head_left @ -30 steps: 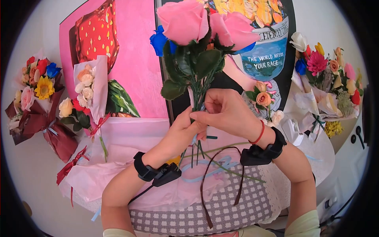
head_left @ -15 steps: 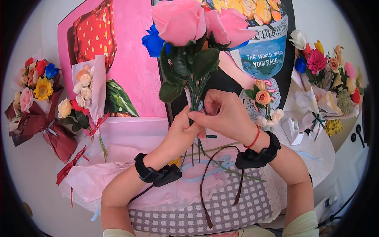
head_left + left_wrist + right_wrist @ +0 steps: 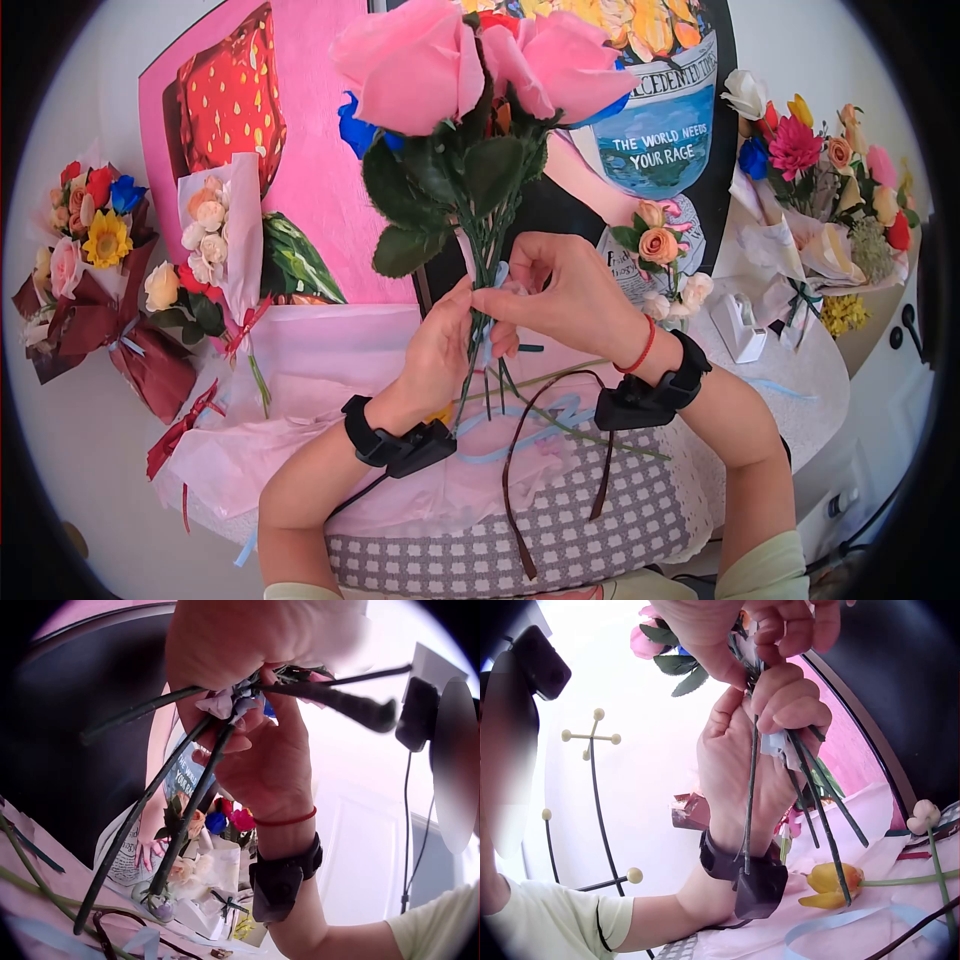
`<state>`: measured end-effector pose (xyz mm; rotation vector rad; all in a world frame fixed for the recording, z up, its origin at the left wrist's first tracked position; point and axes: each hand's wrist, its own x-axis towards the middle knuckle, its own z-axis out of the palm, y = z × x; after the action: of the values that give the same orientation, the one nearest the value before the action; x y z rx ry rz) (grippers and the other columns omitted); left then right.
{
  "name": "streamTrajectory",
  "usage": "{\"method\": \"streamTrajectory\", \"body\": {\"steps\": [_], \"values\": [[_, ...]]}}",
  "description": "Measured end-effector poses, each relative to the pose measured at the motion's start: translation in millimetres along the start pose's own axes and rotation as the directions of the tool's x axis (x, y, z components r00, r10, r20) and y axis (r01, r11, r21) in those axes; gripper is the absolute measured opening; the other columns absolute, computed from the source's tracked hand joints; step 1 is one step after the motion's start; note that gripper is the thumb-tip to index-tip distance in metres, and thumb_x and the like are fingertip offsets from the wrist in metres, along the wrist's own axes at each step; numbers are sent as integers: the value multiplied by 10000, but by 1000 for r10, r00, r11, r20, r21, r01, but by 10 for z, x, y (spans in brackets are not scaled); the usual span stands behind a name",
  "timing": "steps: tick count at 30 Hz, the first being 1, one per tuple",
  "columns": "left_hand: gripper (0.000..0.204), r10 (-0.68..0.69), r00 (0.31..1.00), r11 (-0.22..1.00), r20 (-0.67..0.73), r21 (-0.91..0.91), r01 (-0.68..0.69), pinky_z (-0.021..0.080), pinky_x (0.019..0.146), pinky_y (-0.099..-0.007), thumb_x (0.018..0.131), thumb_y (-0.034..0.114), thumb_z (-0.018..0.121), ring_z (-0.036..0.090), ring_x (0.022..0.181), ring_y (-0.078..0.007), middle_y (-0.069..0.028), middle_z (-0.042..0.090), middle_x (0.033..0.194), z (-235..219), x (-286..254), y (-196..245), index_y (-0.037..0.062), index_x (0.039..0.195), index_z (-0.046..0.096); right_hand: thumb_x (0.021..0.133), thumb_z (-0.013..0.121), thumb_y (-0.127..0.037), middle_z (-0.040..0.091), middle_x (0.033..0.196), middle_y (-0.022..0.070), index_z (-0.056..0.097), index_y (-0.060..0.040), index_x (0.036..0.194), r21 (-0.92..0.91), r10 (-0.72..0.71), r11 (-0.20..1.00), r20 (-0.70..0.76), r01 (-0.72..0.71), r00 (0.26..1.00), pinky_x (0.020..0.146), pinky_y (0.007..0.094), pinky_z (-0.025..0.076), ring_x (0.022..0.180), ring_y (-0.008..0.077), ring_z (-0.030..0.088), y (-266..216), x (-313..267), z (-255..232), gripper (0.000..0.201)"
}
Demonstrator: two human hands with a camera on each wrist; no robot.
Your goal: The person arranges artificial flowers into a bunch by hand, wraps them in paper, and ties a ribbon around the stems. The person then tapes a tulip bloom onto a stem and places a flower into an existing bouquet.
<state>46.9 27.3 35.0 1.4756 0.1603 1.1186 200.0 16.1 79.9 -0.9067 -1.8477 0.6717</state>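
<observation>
Since a second ago, the pink rose bunch (image 3: 470, 110) has swung left and nearer in the head view, upper centre. Left hand (image 3: 440, 345) grips the stems; right hand (image 3: 565, 290) pinches pale ribbon (image 3: 497, 275) at them. Left wrist view: dark stems (image 3: 180, 817) splay below the fist. Right wrist view: a yellow tulip (image 3: 829, 885) lies below. A slack pinch could let stems slide free.

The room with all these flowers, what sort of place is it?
Probably a florist's or flower-craft workbench: wrapped bouquets lie about, ribbon trails over pink wrapping paper, and both hands bind rose stems.
</observation>
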Motion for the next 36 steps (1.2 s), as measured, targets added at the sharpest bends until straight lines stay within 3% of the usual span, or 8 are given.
{"method": "streamTrajectory", "body": {"steps": [6,8,12,15,17,24,26,36], "values": [[417,17,1000,1000,-12,18,-17,393,641,-287,925,265,203,435,629,-142,-48,446,698,8,6,-24,-39,1076,445,733,696,-123,503,547,23,392,-40,609,75,44,996,60,-49,997,423,212,427,539,157,627,-75,-17,-46,339],[439,20,1000,999,6,26,-21,394,636,-318,927,323,216,458,644,-160,-62,491,735,-48,9,-74,3,1065,483,688,709,-244,583,507,75,487,-13,601,-222,-80,972,0,78,997,452,220,458,496,155,625,-44,8,-80,331],[445,50,999,998,9,-25,-50,394,625,-315,939,346,217,438,621,-154,-47,456,700,-29,20,-117,8,1068,477,671,717,-240,589,521,74,505,-11,620,-310,-100,947,-31,86,994,460,225,445,484,154,615,-135,-9,-91,317],[436,83,994,996,-67,-17,-84,382,577,-263,943,393,254,404,566,-118,-29,415,636,47,23,-84,19,1101,414,691,710,-228,591,527,74,515,-8,628,-257,-67,964,-20,59,998,457,222,440,487,145,614,-145,-15,-93,300],[406,73,993,993,-96,-81,-81,370,549,-259,944,388,256,375,533,-109,-23,392,620,39,28,-72,46,1125,378,728,699,-167,537,608,5,513,-17,654,-76,-50,996,37,53,998,520,208,389,571,48,478,-113,-7,-104,250],[361,132,991,988,-33,-81,-134,352,524,-258,947,380,249,351,495,-103,-23,359,594,12,28,-37,88,1149,316,768,658,-128,562,671,-4,552,-24,702,-19,-56,998,84,57,995,589,202,405,638,52,506,-30,56,-182,162],[372,158,987,982,12,-105,-156,353,520,-264,945,380,254,355,493,-109,-29,357,590,-5,30,-35,102,1190,290,778,639,-96,551,619,-3,564,16,705,166,-112,982,109,93,988,482,196,383,550,34,471,36,84,-176,153],[386,225,974,966,30,-139,-218,383,526,-293,944,348,277,374,491,-126,-35,365,598,-25,24,-35,121,1256,272,774,642,-85,564,644,-2,578,7,720,214,-215,958,99,190,972,509,193,389,578,34,477,63,108,-127,125]]}}
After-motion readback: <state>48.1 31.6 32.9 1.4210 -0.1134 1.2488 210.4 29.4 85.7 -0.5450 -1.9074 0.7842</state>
